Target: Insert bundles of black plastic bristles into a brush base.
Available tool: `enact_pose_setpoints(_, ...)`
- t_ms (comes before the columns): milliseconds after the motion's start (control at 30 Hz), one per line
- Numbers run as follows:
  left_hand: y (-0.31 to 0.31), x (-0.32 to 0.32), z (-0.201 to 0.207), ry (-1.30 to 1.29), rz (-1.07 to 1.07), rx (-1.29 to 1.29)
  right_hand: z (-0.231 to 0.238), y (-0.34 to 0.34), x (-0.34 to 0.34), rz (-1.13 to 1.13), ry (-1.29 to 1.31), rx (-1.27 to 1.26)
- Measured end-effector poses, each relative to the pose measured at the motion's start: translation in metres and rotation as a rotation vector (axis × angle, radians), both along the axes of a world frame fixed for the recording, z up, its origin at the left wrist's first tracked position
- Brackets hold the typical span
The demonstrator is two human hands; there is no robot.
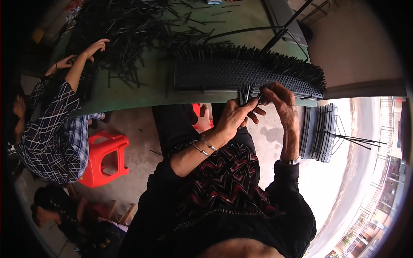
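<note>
Bundle of thin black rods (245, 93) is noted in the grasp of the left hand (232, 114), directly before the near edge of the perforated dark rack (215, 76). The rods are slim and straight, grouped roughly parallel, with free ends pointed toward twelve o'clock and pale glints along their lengths. Whether the rack is touched by them cannot be determined.

The fingers of the left hand are closed about the lower part of the bundle. At the right hand (282, 96), at two o'clock from the left, thumb and forefinger are drawn close together beside the bundle; whether a rod is pinched there cannot be told.

Taken from the left hand, the rack is placed at twelve o'clock on the green counter (142, 96), its far side lined with bristling black pieces. Loose black rods (124, 32) are heaped at ten o'clock, where a co-worker's hand (95, 48) is also observed.
</note>
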State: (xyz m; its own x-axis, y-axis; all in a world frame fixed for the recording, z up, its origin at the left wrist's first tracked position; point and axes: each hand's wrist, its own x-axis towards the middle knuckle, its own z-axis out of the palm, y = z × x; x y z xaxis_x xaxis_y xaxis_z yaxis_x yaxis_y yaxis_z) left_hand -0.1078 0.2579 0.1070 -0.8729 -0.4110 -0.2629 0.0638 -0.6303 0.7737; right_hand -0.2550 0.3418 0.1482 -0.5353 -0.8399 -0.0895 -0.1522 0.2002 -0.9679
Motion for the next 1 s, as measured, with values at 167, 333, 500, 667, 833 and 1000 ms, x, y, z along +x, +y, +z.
enact_pose_setpoints(167,0.006,-0.003,-0.013,-0.098,0.101,-0.13,-0.001,0.003,0.003,-0.012,0.004,-0.018)
enact_pose_setpoints(333,0.006,0.001,-0.009,-0.131,0.137,-0.184,-0.014,0.004,0.0,-0.046,0.022,-0.041)
enact_pose_setpoints(500,0.006,0.004,-0.007,-0.131,0.196,-0.174,-0.013,0.002,0.01,-0.064,-0.081,-0.072)
enact_pose_setpoints(667,0.007,0.0,-0.011,-0.084,0.234,-0.25,-0.012,0.003,0.011,-0.072,-0.103,-0.066)
enact_pose_setpoints(833,0.005,0.002,-0.005,-0.105,0.198,-0.243,-0.015,0.004,0.009,-0.1,-0.03,-0.074)
enact_pose_setpoints(1000,0.003,0.003,-0.011,-0.066,0.22,-0.26,-0.008,0.001,0.012,-0.148,-0.05,-0.071)
